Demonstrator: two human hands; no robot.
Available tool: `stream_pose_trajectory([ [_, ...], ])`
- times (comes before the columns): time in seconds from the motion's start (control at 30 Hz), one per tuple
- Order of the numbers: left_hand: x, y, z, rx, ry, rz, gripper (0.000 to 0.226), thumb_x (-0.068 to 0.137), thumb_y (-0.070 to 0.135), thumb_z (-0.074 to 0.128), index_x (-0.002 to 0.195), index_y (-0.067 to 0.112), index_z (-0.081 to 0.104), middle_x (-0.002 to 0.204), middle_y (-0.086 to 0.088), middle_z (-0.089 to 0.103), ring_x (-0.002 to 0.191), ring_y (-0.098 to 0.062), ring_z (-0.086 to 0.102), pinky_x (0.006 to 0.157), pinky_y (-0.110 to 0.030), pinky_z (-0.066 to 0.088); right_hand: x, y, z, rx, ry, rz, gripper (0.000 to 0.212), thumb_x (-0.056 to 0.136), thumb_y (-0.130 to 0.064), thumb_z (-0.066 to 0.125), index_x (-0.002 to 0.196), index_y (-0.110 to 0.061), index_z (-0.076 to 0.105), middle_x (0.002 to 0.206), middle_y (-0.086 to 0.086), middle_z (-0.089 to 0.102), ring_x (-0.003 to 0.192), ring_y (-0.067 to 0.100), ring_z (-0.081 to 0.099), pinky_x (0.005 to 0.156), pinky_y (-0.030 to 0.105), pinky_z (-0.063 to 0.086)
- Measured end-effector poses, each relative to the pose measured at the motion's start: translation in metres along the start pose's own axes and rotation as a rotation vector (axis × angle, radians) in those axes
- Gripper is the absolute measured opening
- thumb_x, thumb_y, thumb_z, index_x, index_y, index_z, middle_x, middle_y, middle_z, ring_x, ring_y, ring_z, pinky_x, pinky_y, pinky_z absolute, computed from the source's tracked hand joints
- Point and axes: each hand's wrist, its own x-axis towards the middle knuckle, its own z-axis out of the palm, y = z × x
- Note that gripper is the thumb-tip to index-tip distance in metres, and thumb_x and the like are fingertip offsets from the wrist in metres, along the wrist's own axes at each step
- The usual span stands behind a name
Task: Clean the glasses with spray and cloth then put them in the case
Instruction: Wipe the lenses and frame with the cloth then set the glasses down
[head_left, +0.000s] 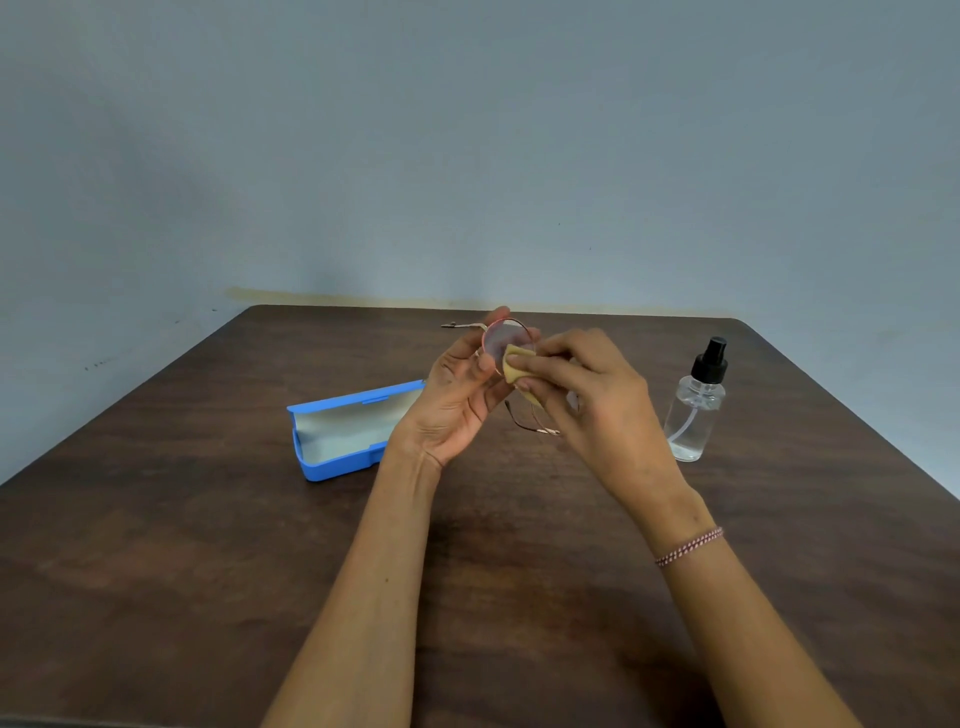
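Thin-framed glasses (500, 338) with round lenses are held up above the middle of the table. My left hand (457, 395) grips them by the frame, one lens showing between its fingers. My right hand (587, 389) presses a small tan cloth (519, 364) against that lens. One temple arm sticks out to the far left, the other hangs below the hands. The blue case (337, 436) lies open on the table to the left, its pale lining showing. A clear spray bottle (696, 405) with a black pump top stands upright to the right.
The dark brown wooden table (208, 545) fills the lower view, with its far edge against a grey-blue wall (467, 156). A braided bracelet (688, 545) circles my right wrist.
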Motion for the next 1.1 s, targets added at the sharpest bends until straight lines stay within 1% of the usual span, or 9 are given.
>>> stream_pose_trajectory([
  [0.2,0.001,-0.008,0.006,0.069,-0.001,-0.048,0.05,0.053,0.031,0.089,0.1,0.025,0.074,0.101,0.005,0.073,0.092,-0.009,0.068,0.076,-0.023,0.056,0.002,0.001,-0.001,-0.049,0.14,0.092,0.02,0.084,-0.005,0.067,0.104,-0.004,0.07,0.092,0.006,0.061,0.089,0.014,0.05,0.075,0.018,0.042],
  [0.4,-0.001,-0.005,0.004,0.05,-0.006,-0.049,0.05,0.055,0.031,0.089,0.103,0.026,0.074,0.097,0.006,0.073,0.09,-0.007,0.067,0.075,-0.021,0.055,0.001,-0.003,0.0,0.04,0.04,0.003,0.022,0.085,-0.007,0.066,0.106,-0.006,0.07,0.093,0.004,0.062,0.088,0.017,0.051,0.078,0.022,0.045],
  [0.6,0.0,-0.006,0.004,0.086,-0.003,-0.067,0.049,0.055,0.03,0.087,0.102,0.025,0.074,0.106,0.005,0.072,0.093,-0.009,0.068,0.074,-0.023,0.056,0.002,0.004,-0.001,-0.071,0.096,0.13,0.021,0.086,-0.01,0.066,0.107,-0.009,0.069,0.089,0.002,0.063,0.083,0.015,0.055,0.071,0.021,0.044],
  [0.7,0.001,-0.008,0.003,0.108,0.012,-0.084,0.049,0.057,0.031,0.087,0.104,0.024,0.073,0.107,0.002,0.071,0.092,-0.011,0.069,0.076,-0.024,0.057,0.005,0.001,-0.004,0.231,0.141,0.435,0.026,0.088,-0.016,0.065,0.114,-0.021,0.066,0.085,-0.005,0.065,0.075,0.003,0.059,0.067,0.013,0.046],
  [0.77,0.001,-0.009,0.002,0.116,0.021,-0.09,0.05,0.055,0.031,0.088,0.103,0.025,0.073,0.105,-0.001,0.072,0.089,-0.012,0.07,0.075,-0.024,0.056,0.007,0.006,-0.007,0.452,0.195,0.653,0.027,0.088,-0.02,0.065,0.114,-0.027,0.064,0.081,-0.002,0.067,0.068,0.001,0.06,0.06,0.014,0.046],
  [0.87,0.001,-0.007,0.0,0.105,0.019,-0.092,0.052,0.054,0.031,0.088,0.104,0.025,0.073,0.105,-0.006,0.072,0.088,-0.012,0.07,0.076,-0.023,0.056,0.005,0.016,-0.011,0.654,0.182,0.868,0.028,0.09,-0.02,0.062,0.117,-0.019,0.064,0.084,0.003,0.068,0.064,0.002,0.058,0.05,0.015,0.043],
  [0.97,0.0,-0.006,0.0,0.093,0.009,-0.083,0.053,0.055,0.032,0.088,0.104,0.024,0.073,0.106,-0.008,0.072,0.091,-0.013,0.069,0.079,-0.024,0.055,0.006,0.018,-0.013,0.957,0.181,0.997,0.025,0.092,-0.008,0.055,0.116,-0.006,0.06,0.088,0.001,0.067,0.073,0.008,0.063,0.057,0.015,0.051],
  [1.03,0.0,-0.005,0.001,0.085,0.013,-0.076,0.051,0.055,0.031,0.088,0.102,0.024,0.073,0.106,-0.009,0.072,0.091,-0.013,0.069,0.079,-0.023,0.055,0.008,0.018,-0.015,1.13,0.19,1.034,0.027,0.091,0.0,0.053,0.117,-0.003,0.056,0.091,0.004,0.065,0.074,0.009,0.067,0.065,0.016,0.055],
  [1.1,0.0,-0.005,0.001,0.095,0.012,-0.067,0.051,0.055,0.033,0.088,0.103,0.025,0.073,0.106,-0.008,0.072,0.092,-0.013,0.069,0.08,-0.023,0.055,0.009,0.02,-0.017,1.183,0.17,1.037,0.034,0.088,0.003,0.055,0.122,-0.004,0.053,0.095,0.006,0.065,0.075,0.009,0.069,0.071,0.021,0.057],
])
